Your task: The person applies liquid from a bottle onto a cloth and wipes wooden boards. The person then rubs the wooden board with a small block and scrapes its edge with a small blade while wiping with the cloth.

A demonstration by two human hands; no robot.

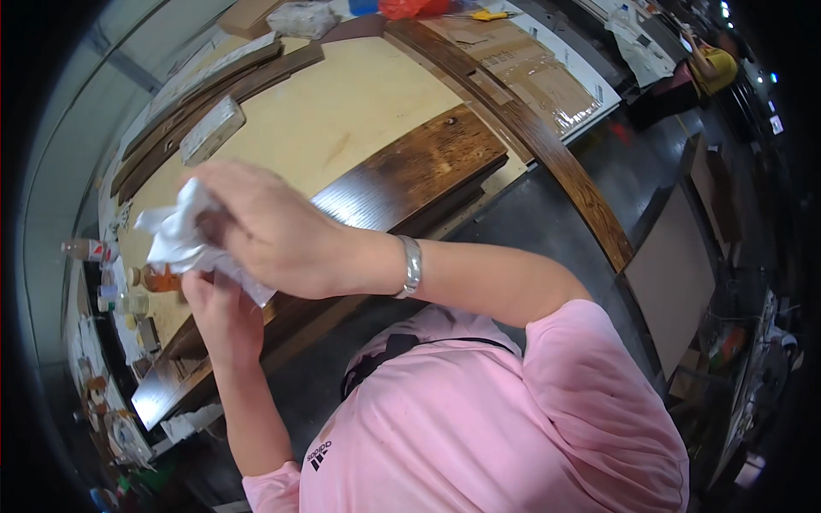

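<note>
A crumpled white cloth (pixel 181 229), perhaps tissue, is held up between my two hands over the left part of the workbench. My right hand (pixel 272 231) reaches across from the right with its fingers curled round the cloth's upper side; a silver bracelet circles that wrist. Below it, my left hand (pixel 224 309) is closed at the cloth's lower edge, its fingertips partly hidden. Under both hands runs a glossy dark brown wooden board (pixel 406 167), its middle covered by my right hand and forearm.
The bench has a pale plywood top (pixel 333 128). A white-grey block (pixel 214 130) lies near curved brown wood pieces (pixel 256 81). Bottles (pixel 85 250) stand at the left. A long brown plank (pixel 547 145) juts past the bench beside flattened cardboard (pixel 530 68). Another person (pixel 714 73) stands far right.
</note>
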